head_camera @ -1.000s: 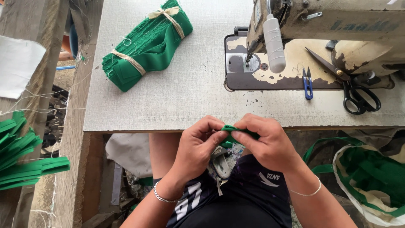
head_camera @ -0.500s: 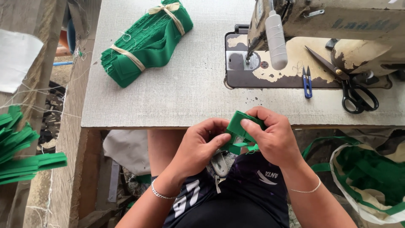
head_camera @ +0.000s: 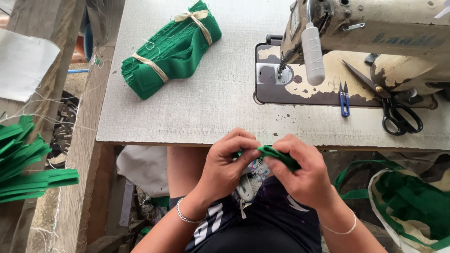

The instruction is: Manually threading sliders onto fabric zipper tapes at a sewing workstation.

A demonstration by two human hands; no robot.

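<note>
Since half a second ago the green cloth strip (head_camera: 276,156) has gone from standing up broad between the fingers to lying flatter and narrower, folded over the right hand's knuckles; both hands sit slightly lower against the lap, just under the near edge of the table (head_camera: 211,107).

The left hand (head_camera: 225,166), in the lower middle of the frame, is closed with thumb and fingertips pinching the left end of the strip; the right hand (head_camera: 302,173), touching it from the right, is closed too, its thumb and forefinger clamped on the same strip, which shows only as a small green wedge between the two hands; each wrist wears a thin bracelet.

In the upper left of the table lies a bundle of green fabric (head_camera: 171,49), tied with two pale bands; at the upper right stands a worn cream sewing machine (head_camera: 375,33) on its chipped plate; just below it, right of centre, lie small blue thread snips (head_camera: 344,99), and beside them, toward the right edge, large black-handled scissors (head_camera: 393,105).

At the left edge of the frame, off the table, a stack of green strips (head_camera: 23,164) fans out; in the lower right corner a pale bag (head_camera: 408,206) holds more green cloth.
</note>
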